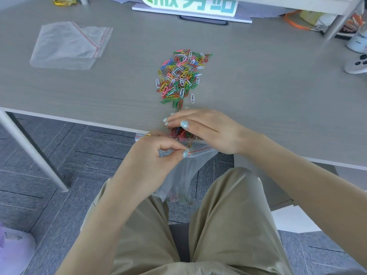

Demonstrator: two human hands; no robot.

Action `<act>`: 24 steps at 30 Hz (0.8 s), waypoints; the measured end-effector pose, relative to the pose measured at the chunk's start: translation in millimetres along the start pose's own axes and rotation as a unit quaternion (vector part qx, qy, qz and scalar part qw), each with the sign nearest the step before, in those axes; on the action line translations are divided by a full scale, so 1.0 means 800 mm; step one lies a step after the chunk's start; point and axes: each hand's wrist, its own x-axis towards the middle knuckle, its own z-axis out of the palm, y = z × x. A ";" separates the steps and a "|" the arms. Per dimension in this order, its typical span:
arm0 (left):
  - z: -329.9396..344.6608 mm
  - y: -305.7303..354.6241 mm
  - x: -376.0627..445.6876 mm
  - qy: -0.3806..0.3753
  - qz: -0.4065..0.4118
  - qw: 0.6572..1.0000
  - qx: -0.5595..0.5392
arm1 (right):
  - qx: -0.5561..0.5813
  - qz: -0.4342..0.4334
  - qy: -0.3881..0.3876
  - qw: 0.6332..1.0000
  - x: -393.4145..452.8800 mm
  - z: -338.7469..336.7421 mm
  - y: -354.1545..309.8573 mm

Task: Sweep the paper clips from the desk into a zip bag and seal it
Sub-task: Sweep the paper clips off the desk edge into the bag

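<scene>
- The left hand pinched the zip bag mouth at the table edge.
- The right hand, fingers nearly straight, lay over paper clips, seemingly touching them; the pile stretched beyond it.

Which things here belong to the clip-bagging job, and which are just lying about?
Part of the job:
paper clips
zip bag held at the desk edge
left hand
right hand

Lying about:
spare bags
sign
white controller
</scene>
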 end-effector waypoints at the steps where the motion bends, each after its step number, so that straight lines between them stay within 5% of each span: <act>1: 0.002 0.001 0.000 -0.001 0.002 1.000 0.002 | 0.002 -0.001 0.000 1.000 -0.005 0.000 0.000; 5: 0.005 0.004 -0.001 -0.001 0.009 1.000 0.012 | 0.047 -0.014 0.022 0.999 -0.011 -0.003 0.001; 10: 0.006 0.001 -0.001 -0.003 0.004 1.000 0.020 | 0.113 0.111 0.135 0.978 0.009 -0.027 0.024; 13: 0.007 0.002 -0.001 -0.002 0.004 1.000 0.023 | 0.079 0.159 0.090 0.980 0.011 -0.029 0.033; 24: 0.010 0.003 -0.002 -0.001 0.003 1.000 0.019 | 0.094 0.093 0.019 0.991 -0.036 -0.013 -0.002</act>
